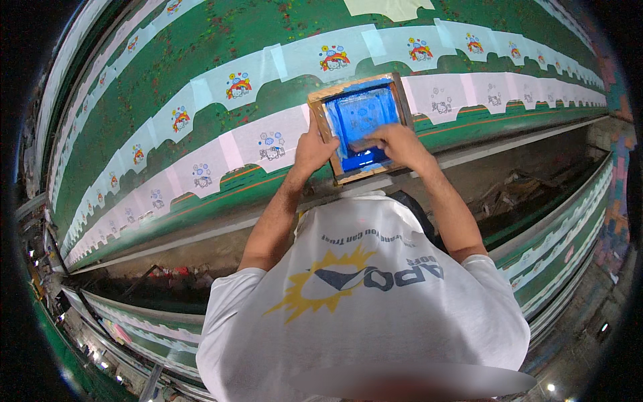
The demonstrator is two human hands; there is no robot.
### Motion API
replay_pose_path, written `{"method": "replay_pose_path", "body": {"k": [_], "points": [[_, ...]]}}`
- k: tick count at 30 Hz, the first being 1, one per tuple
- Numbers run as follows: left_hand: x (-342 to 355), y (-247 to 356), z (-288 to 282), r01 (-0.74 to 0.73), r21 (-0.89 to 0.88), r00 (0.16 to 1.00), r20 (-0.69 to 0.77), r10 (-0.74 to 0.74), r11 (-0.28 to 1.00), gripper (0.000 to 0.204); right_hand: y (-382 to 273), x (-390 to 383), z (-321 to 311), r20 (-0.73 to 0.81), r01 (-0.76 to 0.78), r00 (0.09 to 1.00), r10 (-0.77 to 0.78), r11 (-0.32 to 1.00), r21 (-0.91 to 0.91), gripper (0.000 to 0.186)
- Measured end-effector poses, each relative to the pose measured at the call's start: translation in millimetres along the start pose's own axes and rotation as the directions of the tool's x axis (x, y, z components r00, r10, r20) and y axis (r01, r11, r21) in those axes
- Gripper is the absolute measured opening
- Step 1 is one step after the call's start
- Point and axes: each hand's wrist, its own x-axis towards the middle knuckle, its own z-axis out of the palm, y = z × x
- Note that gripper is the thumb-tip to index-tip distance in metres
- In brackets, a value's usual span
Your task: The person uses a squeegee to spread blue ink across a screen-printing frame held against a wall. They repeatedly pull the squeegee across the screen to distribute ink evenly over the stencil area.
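Observation:
A wooden-framed printing screen (404, 100) lies over the near row of cut fabric pieces, its mesh coated with blue ink (362, 159). My left hand (315, 149) grips the frame's left side, thumb on top. My right hand (400, 144) is closed on a squeegee (364, 143), whose edge rests on the inked mesh, with a pool of darker ink on the near side. Left of the screen, a pale pink fabric piece (258, 151) carries blue and dark outline prints. To the right, another pink piece (435, 94) shows only dark outlines. Fabric beneath the screen is hidden.
Farther off on the long green table (281, 27), a row of light blue fabric pieces (301, 50) bears colourful rainbow prints. A rail (516, 144) runs along the table's near edge. Behind me stands another green table (562, 248) with fabric rows; a littered gap (516, 194) lies between.

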Motion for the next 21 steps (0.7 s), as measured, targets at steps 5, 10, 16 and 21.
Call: {"method": "replay_pose_path", "body": {"k": [5, 10, 16, 21], "points": [[1.4, -3.6, 3.2, -0.037, -0.005, 0.999, -0.022, 0.037, 0.999, 0.116, 9.6, 65.4, -4.4, -0.271, 0.095, 0.957, -0.105, 0.994, -0.05, 0.038], [3.5, -7.4, 7.3, -0.031, -0.023, 0.999, -0.02, 0.031, 0.999, 0.115, 10.3, 47.6, 17.9, -0.352, 0.069, 0.93, -0.101, 0.992, -0.103, 0.05], [1.5, 2.3, 1.2, 0.028, -0.025, 0.998, 0.049, -0.026, 0.999, 0.121, -18.5, -25.8, 39.5, -0.236, -0.061, 0.971, 0.048, 0.997, -0.047, 0.062], [-2.1, 9.3, -2.6, 0.015, 0.004, 0.999, 0.029, -0.015, 1.0, 0.121, -26.3, -34.8, 36.5, -0.234, -0.078, 0.97, 0.066, 0.996, -0.04, 0.06]]}}
